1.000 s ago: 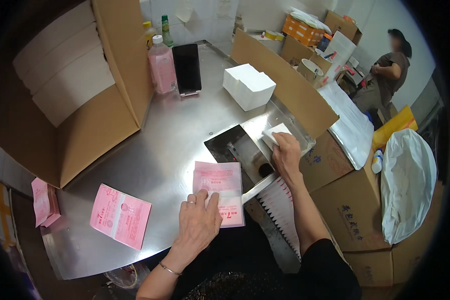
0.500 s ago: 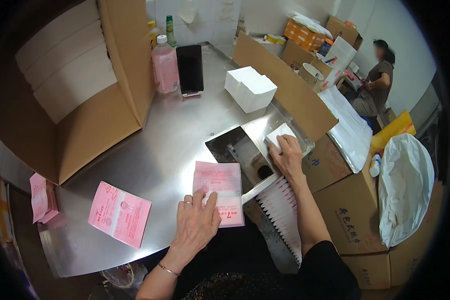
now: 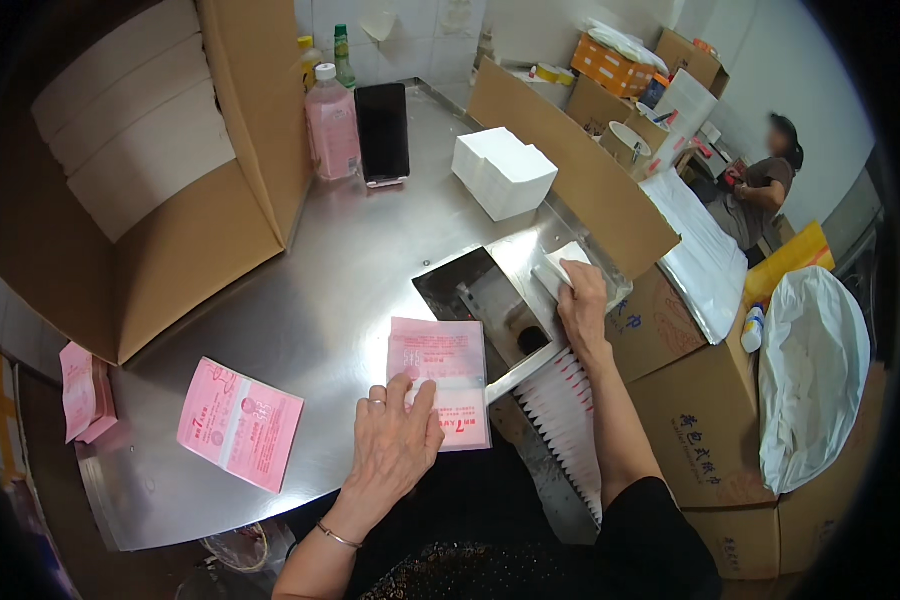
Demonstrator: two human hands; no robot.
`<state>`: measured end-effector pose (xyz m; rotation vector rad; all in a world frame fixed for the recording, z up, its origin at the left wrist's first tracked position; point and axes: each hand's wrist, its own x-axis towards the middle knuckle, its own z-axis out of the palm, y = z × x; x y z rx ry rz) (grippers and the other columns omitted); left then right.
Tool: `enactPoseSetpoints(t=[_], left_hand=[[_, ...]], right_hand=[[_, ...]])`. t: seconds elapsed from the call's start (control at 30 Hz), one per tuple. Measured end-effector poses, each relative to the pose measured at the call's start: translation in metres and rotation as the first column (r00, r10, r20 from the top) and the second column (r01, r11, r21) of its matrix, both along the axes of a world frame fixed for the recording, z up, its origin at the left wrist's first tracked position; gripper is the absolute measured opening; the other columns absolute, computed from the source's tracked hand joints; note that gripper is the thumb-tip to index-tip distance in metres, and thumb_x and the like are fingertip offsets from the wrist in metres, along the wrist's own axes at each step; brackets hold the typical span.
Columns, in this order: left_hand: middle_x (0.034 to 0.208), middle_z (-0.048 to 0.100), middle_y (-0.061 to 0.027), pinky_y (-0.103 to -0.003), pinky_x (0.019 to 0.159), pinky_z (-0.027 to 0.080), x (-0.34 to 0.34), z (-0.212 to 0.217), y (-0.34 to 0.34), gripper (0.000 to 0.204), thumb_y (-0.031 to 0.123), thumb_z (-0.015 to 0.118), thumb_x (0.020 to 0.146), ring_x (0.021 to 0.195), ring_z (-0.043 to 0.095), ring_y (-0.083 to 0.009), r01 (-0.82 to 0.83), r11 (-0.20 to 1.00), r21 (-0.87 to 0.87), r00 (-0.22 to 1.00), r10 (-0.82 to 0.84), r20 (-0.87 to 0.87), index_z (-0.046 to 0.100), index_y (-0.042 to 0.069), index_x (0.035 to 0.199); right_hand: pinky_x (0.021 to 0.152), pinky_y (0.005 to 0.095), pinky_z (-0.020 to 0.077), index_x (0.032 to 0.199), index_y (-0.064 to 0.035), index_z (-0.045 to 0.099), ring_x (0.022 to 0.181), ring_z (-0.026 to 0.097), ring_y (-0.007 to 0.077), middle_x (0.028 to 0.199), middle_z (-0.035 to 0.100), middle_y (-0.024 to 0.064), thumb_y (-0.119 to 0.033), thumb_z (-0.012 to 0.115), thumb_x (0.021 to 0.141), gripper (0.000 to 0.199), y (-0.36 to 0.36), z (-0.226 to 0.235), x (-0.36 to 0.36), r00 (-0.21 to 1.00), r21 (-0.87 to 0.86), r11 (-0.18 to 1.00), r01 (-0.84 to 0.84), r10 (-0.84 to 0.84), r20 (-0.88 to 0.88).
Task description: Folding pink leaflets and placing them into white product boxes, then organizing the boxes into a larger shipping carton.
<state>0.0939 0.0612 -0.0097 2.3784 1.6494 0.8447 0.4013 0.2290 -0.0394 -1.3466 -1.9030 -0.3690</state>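
Note:
My left hand (image 3: 395, 440) lies palm down, its fingers apart on a pink printed plastic packet (image 3: 437, 348) at the table's front edge. Beside that packet is a square opening with a metal chute (image 3: 482, 292) set into the steel table. My right hand (image 3: 583, 310) grips a small white stack of folded tissue (image 3: 568, 254) at the chute's far right side; the fingers partly cover it. A taller white stack of tissue (image 3: 505, 175) stands farther back. Left of my left hand rests a pile of pink packets (image 3: 240, 424).
An open carton (image 3: 185, 260) with white stacks stands at left. A phone (image 3: 382, 135) and a bottle of pink liquid (image 3: 331, 125) are at the back. Cardboard boxes (image 3: 705, 435) and a white bag (image 3: 812, 375) line the right. A co-worker (image 3: 765, 185) sits at far right.
My right hand has shifted slightly right and tilted the small white stack up. My left hand stays on the pink packet. The co-worker has changed posture.

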Motion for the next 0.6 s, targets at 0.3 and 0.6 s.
enactPoseSetpoints(t=[0.3,0.6], left_hand=[[0.099,0.052,-0.0155,-0.045,0.080,0.043,-0.024,0.007,0.003,0.060,0.023,0.073,0.075,0.091,0.053,-0.0329,-0.102,0.991,-0.089,0.994,0.105,0.029,0.059,0.005,0.131],[0.100,0.055,-0.0164,-0.043,0.080,0.045,-0.035,0.020,-0.010,0.064,0.009,0.071,0.080,0.090,0.055,-0.0335,-0.036,0.997,-0.063,0.998,0.040,0.055,0.053,0.005,0.142]], right_hand=[[0.107,0.0671,0.0397,0.113,0.0044,0.064,0.104,0.062,0.0394,0.105,0.061,0.0227,-0.013,0.064,0.083,0.034,-0.140,0.025,-0.139,0.562,-0.161,0.606,-0.779,0.789,0.249],[0.105,0.0687,0.0315,0.116,-0.0014,0.062,0.103,0.063,0.0379,0.105,0.066,0.0202,-0.015,0.058,0.088,0.031,-0.020,-0.018,-0.149,0.886,-0.449,0.855,-0.258,0.395,0.243]])
